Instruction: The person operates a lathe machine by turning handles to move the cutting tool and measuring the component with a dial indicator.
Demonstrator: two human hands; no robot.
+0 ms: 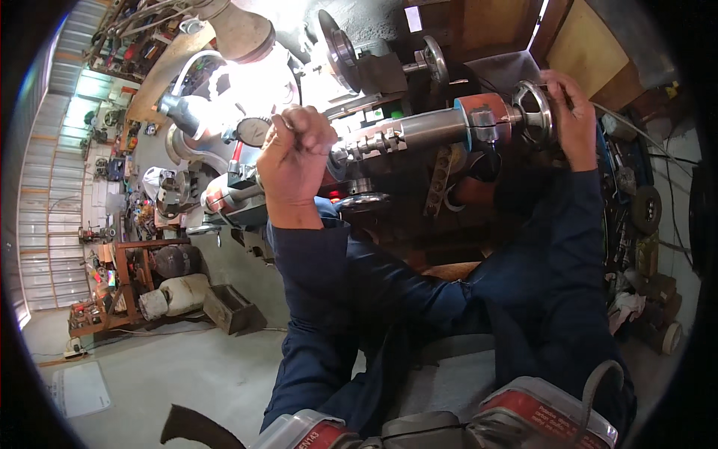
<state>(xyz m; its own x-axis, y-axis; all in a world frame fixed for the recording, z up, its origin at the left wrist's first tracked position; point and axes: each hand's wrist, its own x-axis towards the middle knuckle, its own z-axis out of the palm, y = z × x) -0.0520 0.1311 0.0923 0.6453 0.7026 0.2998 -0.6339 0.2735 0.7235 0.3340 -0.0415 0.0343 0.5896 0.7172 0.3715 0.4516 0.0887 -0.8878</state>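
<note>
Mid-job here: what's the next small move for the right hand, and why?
Probably a slight turn of the handwheel, stopping to read the round dial gauge. The right hand is already at the wheel's rim, and the gauge sits just beside the raised left hand. Whether the left fingers touch anything is hard to tell.

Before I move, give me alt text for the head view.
A person's right hand is at a metal wheel on a workshop machine; the left hand, fingers curled, is raised beside a round dial. A shiny metal cylinder lies between the hands.
</note>
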